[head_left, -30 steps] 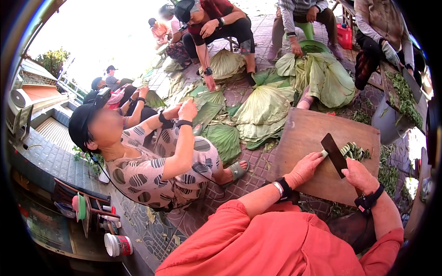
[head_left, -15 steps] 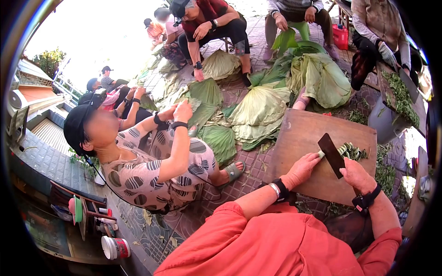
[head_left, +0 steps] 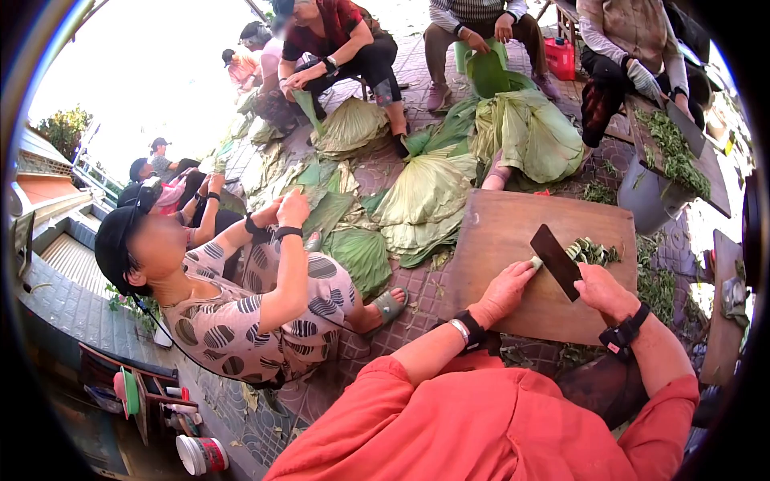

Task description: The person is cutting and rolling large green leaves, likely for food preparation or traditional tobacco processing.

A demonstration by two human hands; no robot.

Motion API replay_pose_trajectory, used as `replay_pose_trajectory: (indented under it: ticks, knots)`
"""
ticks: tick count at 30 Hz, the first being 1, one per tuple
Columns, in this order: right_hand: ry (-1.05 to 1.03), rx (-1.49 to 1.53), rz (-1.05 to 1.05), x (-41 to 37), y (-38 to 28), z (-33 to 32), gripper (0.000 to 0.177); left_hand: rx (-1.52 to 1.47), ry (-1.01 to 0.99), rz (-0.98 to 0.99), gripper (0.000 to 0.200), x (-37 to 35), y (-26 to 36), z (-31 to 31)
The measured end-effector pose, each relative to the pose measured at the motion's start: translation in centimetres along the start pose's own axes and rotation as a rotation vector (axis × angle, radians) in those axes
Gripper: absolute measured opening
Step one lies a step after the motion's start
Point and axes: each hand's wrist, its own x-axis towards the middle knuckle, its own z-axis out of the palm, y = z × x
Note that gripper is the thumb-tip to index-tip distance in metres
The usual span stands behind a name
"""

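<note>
- wooden surface: outdoors, on brick paving.
- rolled leaves: on the surface; left hand fingers hold one end.
- cleaver: blade on the leaves; right hand fingers grip it.
- leaf heaps: on the paving beyond.

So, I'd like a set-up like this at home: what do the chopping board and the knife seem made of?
Chopping board: looks like wood, matt reddish-brown with faint grain streaks. Knife: flat rectangular blade, probably steel, dark and dull rather than polished; its handle is hidden in the right hand.
</note>
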Motion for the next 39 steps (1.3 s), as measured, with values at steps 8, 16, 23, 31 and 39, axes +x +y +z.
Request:
replay_pose_trajectory:
  ticks: [8,16,23,31,39]
  knots:
    - [0.219,-0.095,0.109,-0.8,-3.6,-2.5,0.020,-0.079,-0.005,-0.032,0.031,0.9,0.2,0.9]
    - [0.143,-0.090,0.037,-2.1,-2.9,-0.5,0.020,-0.021,0.015,0.000,0.035,1.0,0.1,1.1]
    - [0.055,-0.142,0.031,-1.4,-4.3,-0.5,0.014,-0.019,-0.033,-0.028,0.033,1.2,0.4,0.7]
    - [0.010,-0.317,-0.004,-0.3,-4.2,0.3,0.014,-0.006,-0.040,-0.017,0.034,1.1,-0.3,1.2]
    - [-0.051,-0.305,0.023,1.5,-5.6,0.1,0.013,-0.002,-0.044,0.005,0.034,1.4,-0.5,0.9]
